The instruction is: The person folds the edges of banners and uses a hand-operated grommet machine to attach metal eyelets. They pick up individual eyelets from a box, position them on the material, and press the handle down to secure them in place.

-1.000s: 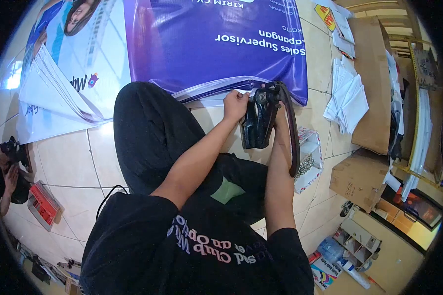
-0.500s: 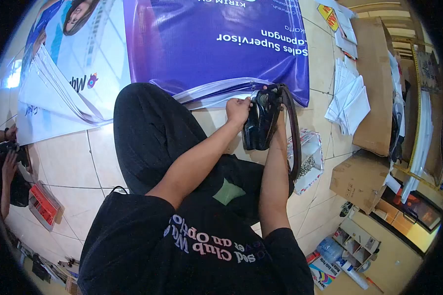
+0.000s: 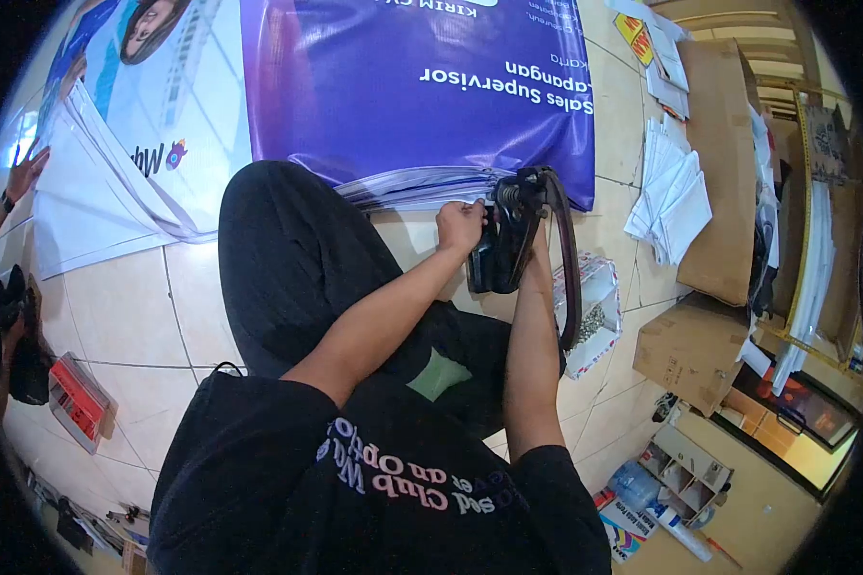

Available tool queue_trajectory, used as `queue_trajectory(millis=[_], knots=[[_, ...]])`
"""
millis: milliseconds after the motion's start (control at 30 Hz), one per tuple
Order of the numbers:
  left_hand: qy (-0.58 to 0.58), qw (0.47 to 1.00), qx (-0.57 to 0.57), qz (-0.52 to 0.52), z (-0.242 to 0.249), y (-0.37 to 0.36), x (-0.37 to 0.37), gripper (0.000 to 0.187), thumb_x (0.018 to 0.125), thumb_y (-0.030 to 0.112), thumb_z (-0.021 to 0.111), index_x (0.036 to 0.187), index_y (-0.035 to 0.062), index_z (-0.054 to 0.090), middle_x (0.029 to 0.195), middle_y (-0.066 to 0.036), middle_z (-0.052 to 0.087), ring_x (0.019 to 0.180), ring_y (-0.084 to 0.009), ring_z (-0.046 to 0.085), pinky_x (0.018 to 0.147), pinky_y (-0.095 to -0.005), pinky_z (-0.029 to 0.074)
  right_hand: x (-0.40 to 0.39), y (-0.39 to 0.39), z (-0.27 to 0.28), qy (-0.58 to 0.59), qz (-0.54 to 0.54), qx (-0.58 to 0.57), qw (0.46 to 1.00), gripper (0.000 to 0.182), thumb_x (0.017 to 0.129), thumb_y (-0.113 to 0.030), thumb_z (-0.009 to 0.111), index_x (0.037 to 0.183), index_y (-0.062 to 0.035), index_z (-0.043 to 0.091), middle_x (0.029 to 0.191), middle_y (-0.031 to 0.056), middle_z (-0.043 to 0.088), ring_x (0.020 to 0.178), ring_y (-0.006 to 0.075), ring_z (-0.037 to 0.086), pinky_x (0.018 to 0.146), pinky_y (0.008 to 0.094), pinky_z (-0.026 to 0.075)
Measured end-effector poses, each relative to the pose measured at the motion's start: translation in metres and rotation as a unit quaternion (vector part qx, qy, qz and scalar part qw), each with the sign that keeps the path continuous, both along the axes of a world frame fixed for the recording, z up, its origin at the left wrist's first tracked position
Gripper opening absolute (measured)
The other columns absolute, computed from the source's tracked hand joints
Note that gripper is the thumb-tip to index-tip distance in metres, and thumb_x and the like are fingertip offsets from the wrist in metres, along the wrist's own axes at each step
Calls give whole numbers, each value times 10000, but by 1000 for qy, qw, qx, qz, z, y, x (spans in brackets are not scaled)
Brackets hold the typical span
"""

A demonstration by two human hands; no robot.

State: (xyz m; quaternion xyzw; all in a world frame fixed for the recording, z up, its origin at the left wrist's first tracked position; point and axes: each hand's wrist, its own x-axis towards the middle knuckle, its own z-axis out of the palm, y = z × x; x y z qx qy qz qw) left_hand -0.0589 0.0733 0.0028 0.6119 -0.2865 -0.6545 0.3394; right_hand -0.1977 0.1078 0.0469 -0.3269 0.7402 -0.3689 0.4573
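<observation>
A black hand press (image 3: 501,235) with a spring at its head and a long dark lever (image 3: 568,268) stands at the edge of a purple printed banner (image 3: 412,105). My left hand (image 3: 460,226) is closed, its fingertips at the left side of the press head beside the banner's gathered white edge (image 3: 393,186). What those fingers pinch, if anything, is too small to tell. Behind the press, between body and lever, lies my right hand (image 3: 540,241); its fingers are hidden. Right of the lever sits an open box (image 3: 599,345) with many small metal pieces (image 3: 590,324) in it.
A second banner (image 3: 153,192) lies to the left, where another person's hand (image 3: 27,172) rests near its edge. A red box (image 3: 80,402) sits on the tiles. Folded white sheets (image 3: 671,201) and large cardboard boxes (image 3: 714,172) are on the right.
At far left, the other person's hand has moved up along the second banner. My hands and the press keep nearly the same place; the view has shifted slightly.
</observation>
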Motion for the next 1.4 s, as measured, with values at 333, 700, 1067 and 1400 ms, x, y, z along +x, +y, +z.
queue_trajectory(millis=[333, 700, 1067, 1400], knots=[[-60, 997, -41, -25, -10, -4, -2, 268, 865, 198, 639, 731, -29, 684, 692, -104, 692, 603, -158, 660, 610, -296, 502, 0, 26, 8, -25, -24, 18, 999, 230, 889, -170, 565, 1049, -22, 636, 875, 9, 629, 754, 98, 567, 644, 261, 438], [38, 999, -30, -6, -30, 0, -8, 236, 887, 137, 604, 760, -48, 678, 720, -86, 694, 626, -120, 634, 619, -256, 487, 5, 30, 16, -54, -43, 26, 997, 237, 896, -177, 556, 1058, -22, 632, 873, 9, 628, 753, 98, 566, 640, 263, 437], [70, 998, -5, -4, -13, -2, -2, 263, 911, 187, 594, 795, -38, 664, 774, -96, 693, 643, -128, 636, 589, -263, 490, -31, 8, -17, -93, -60, -7, 994, 323, 936, -225, 494, 1158, -3, 572, 955, 51, 630, 838, 123, 585, 678, 269, 468], [120, 992, 0, 41, -15, -2, -7, 237, 923, 163, 580, 796, -32, 625, 760, -92, 681, 633, -130, 642, 562, -259, 490, 62, 104, 169, 234, -11, 31, 972, 325, 924, -243, 557, 1159, -19, 565, 836, 106, 633, 735, 137, 604, 680, 286, 481]])
